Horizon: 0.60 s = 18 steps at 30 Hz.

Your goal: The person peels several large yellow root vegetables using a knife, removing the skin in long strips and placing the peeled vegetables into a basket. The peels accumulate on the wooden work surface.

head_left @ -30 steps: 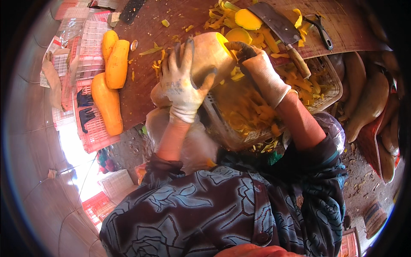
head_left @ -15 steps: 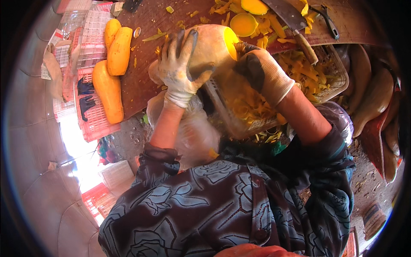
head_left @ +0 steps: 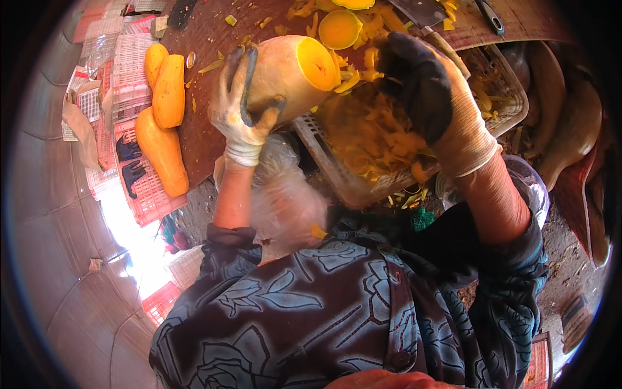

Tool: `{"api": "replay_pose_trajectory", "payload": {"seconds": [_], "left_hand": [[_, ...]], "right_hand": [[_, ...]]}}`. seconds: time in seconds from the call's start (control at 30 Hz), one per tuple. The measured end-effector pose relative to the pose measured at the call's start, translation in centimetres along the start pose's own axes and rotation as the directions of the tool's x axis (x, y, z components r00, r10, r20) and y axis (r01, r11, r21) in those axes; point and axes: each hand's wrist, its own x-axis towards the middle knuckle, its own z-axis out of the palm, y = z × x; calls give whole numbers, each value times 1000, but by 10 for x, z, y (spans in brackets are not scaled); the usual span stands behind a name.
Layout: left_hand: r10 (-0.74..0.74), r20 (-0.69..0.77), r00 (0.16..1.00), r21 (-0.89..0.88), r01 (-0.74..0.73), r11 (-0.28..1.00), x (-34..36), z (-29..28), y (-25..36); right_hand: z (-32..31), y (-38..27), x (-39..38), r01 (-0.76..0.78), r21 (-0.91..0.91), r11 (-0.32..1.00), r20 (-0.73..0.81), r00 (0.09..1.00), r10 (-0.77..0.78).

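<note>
A large tan squash (head_left: 275,81) lies tilted at the table's near edge, its cut orange end facing right. My left hand (head_left: 236,107), in a white glove with dark-coated fingers, grips its left side. My right hand (head_left: 434,97), gloved the same way, is raised over the crate of peelings, apart from the squash. Its fingers are curled in; whatever they hold is hidden by the glove. Orange scraps lie between the cut end and these fingers. A round cut squash piece (head_left: 340,29) rests on the table behind.
A white plastic crate (head_left: 515,120) holds orange peelings. A cleaver (head_left: 447,52) and a black-handled tool (head_left: 490,17) lie at the table's far right. Several peeled squashes (head_left: 168,91) and dark gloves (head_left: 133,175) sit at left by pink crates (head_left: 152,201). Unpeeled squashes (head_left: 573,136) fill the right.
My right hand has pulled away from the cut end, moving right and up over the crate. The squash, with my left hand on it, has shifted left and its cut face has turned more toward me.
</note>
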Motion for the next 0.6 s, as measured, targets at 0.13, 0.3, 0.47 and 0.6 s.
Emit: {"api": "replay_pose_trajectory", "payload": {"seconds": [0.13,0.3,0.47,0.6], "left_hand": [[-22,45,999,-13,22,1000,9,1,-6],[-177,72,982,-67,182,981,35,11,-27],[-616,203,761,134,602,787,90,26,-47],[-696,209,687,287,637,715,96,36,-46]], "right_hand": [[0,-3,-6,94,-147,985,164,984,-69],[15,-13,-1,-140,167,976,168,979,112],[42,-18,17,-420,408,811,132,906,403],[61,-5,24,-446,295,845,236,891,388]]}}
